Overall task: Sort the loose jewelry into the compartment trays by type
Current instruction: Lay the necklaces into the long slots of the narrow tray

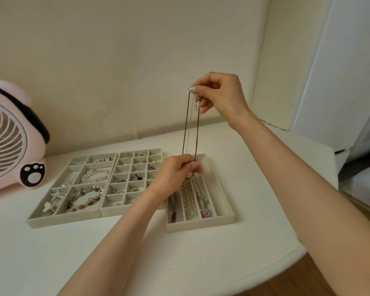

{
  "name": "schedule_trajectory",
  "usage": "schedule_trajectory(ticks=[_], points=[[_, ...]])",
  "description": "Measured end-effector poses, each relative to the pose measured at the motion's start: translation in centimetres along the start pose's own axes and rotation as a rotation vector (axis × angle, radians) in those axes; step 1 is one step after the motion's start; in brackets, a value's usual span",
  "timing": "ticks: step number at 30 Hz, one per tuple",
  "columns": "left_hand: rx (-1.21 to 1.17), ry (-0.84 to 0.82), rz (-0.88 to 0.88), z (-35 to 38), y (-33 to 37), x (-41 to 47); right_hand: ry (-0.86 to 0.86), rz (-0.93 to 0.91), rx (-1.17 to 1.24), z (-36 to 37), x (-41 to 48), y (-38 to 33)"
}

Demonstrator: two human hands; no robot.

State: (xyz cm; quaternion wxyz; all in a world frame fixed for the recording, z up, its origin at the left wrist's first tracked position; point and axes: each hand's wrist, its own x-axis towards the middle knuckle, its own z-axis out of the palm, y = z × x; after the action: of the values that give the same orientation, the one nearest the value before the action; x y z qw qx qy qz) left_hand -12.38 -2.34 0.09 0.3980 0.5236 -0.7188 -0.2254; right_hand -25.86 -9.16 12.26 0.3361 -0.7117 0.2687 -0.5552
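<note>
A long bronze chain necklace (198, 133) hangs stretched between my hands. My right hand (219, 96) pinches its top end, raised above the table. Lower down, my left hand (176, 170) grips the bottom of the loop just over the right tray (225, 207). That tray has long lanes holding a dark cord necklace (173, 207), a pearl strand (189, 199) and a silver chain with a pink piece (204, 205). The middle tray (110, 207) of small square cells holds earrings. The left tray (58, 221) holds beaded bracelets (84, 197) and brooches.
A pink fan (11, 137) with a paw print stands at the table's left, close to the left tray. The white table's (201, 263) rounded front edge curves at the lower right, with wood floor beyond. A wall runs behind the trays.
</note>
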Motion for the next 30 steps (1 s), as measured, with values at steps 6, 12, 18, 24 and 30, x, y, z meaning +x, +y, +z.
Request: schedule_trajectory(ticks=[6,12,18,24,30], points=[[0.097,-0.078,0.096,1.2,-0.7,0.0,0.065,-0.010,-0.062,-1.4,0.4,0.2],[0.152,-0.095,0.194,1.7,-0.4,-0.1,0.062,0.007,-0.107,-2.9,1.2,0.8],[0.107,-0.122,0.169,1.9,-0.3,-0.2,0.059,0.001,-0.126,-3.6,1.8,1.1],[0.179,-0.158,0.194,2.0,0.1,-0.4,0.035,0.000,-0.109,-3.5,1.9,1.1],[0.157,-0.114,0.178,2.0,0.2,-0.5,-0.029,0.012,-0.070,-3.2,1.7,0.9]])
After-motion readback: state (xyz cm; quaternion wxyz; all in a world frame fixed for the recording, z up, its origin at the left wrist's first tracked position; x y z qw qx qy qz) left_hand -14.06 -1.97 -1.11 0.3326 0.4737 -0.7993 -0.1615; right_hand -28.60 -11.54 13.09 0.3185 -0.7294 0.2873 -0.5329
